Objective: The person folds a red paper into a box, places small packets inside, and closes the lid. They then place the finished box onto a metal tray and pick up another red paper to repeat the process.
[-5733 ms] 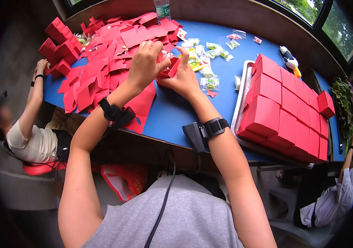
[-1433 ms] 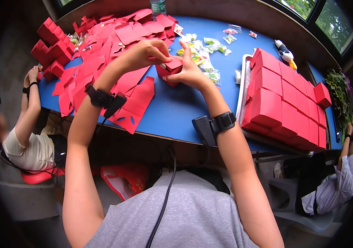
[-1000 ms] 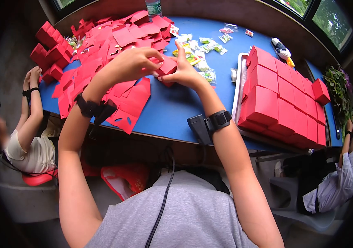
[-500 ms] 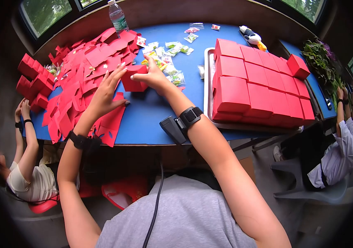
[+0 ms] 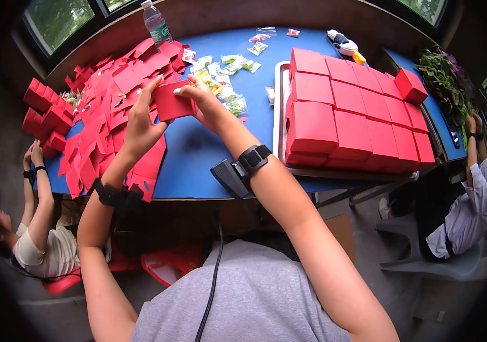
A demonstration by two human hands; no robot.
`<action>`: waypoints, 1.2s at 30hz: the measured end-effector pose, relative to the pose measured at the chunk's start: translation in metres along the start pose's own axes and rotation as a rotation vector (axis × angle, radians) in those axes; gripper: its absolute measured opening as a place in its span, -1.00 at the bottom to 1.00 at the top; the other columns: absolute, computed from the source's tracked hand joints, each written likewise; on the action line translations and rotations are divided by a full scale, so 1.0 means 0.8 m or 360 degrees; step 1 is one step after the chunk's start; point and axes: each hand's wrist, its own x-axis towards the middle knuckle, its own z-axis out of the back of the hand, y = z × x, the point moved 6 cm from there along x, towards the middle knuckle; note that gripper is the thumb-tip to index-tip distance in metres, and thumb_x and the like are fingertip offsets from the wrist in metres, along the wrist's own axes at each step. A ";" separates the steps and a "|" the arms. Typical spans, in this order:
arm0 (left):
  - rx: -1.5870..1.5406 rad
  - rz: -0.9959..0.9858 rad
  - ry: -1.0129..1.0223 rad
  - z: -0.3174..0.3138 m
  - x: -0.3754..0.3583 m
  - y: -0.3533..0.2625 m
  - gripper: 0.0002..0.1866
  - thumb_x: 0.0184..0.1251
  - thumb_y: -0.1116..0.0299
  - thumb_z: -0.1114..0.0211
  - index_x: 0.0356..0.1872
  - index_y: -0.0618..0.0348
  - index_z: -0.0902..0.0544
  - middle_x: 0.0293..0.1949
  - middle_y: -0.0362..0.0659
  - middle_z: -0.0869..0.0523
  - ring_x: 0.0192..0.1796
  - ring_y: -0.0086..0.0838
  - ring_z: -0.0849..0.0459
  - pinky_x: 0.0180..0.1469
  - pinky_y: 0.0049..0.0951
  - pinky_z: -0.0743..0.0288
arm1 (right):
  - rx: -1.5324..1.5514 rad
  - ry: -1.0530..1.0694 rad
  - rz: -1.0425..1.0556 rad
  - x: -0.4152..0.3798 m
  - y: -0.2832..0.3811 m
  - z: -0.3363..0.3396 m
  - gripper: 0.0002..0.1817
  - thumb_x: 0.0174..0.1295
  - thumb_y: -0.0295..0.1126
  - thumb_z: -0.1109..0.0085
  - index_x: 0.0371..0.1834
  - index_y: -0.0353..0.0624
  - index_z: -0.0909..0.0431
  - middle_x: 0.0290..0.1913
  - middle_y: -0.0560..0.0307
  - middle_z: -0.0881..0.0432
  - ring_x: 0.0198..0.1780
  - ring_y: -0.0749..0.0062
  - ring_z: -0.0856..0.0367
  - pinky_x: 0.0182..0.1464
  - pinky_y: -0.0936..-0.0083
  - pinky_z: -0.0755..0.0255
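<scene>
Between my two hands is a red paper box (image 5: 173, 102), raised over the blue table. My left hand (image 5: 143, 121) grips its left side, fingers behind and thumb below. My right hand (image 5: 205, 104) holds the right side, with the thumb on the upper face. To the left lies a heap of flat red paper pieces (image 5: 104, 122). Just beyond my right hand are small wrapped packets (image 5: 233, 65). On the right, finished-looking red boxes (image 5: 352, 134) stand in rows on a white tray (image 5: 279, 114).
A water bottle (image 5: 157, 25) stands at the back. More red boxes (image 5: 50, 117) are stacked at far left, near a seated person (image 5: 41, 245). Another person (image 5: 465, 211) sits at right, by green plants (image 5: 440, 77). A blue-and-white object (image 5: 343, 43) lies behind the tray.
My left hand has moved from beside the box to grip its left side. The box is now lifted and turned, slightly further left, with my right hand still on it.
</scene>
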 end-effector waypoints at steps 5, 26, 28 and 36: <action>-0.0536 0.0082 -0.0005 0.006 0.007 0.006 -0.04 -0.19 0.66 -0.45 0.34 0.21 -0.13 0.19 0.01 -0.41 0.25 -0.28 -0.41 0.31 -0.29 -0.28 | 0.0137 0.0006 -0.0013 0.003 0.000 0.000 -0.21 0.00 -0.28 -0.21 0.29 -0.29 -0.05 0.05 -0.04 -0.42 -0.01 0.33 -0.52 0.03 0.40 -0.45; 0.0224 -0.0280 -0.0118 0.002 0.012 -0.012 -0.11 -0.09 0.19 -0.47 0.34 -0.09 -0.20 0.04 -0.05 -0.49 0.04 -0.21 -0.51 -0.02 -0.27 -0.40 | 0.0234 0.0072 -0.0156 0.000 -0.004 -0.007 -0.65 0.25 -0.15 0.05 -0.04 -0.17 -0.41 -0.13 0.09 -0.57 -0.12 0.34 -0.57 -0.09 0.37 -0.48; 0.0223 -0.0230 -0.0089 0.000 0.011 -0.007 -0.07 -0.07 0.18 -0.46 0.38 -0.14 -0.15 0.00 -0.04 -0.50 -0.01 -0.21 -0.50 -0.05 -0.25 -0.35 | 0.0178 -0.0009 -0.0107 0.005 -0.004 -0.001 -0.65 0.27 -0.15 0.06 -0.04 -0.16 -0.41 -0.14 0.09 -0.57 -0.13 0.34 -0.58 -0.08 0.36 -0.48; 0.0315 -0.0249 0.0005 0.001 0.006 0.001 -0.04 -0.08 0.05 -0.44 0.37 0.02 -0.13 0.04 -0.01 -0.47 0.13 -0.14 -0.45 0.14 -0.12 -0.28 | 0.0126 -0.0020 -0.0217 0.003 -0.013 0.002 -0.66 0.28 -0.14 0.06 -0.03 -0.14 -0.40 -0.13 0.07 -0.57 -0.13 0.33 -0.58 -0.08 0.33 -0.50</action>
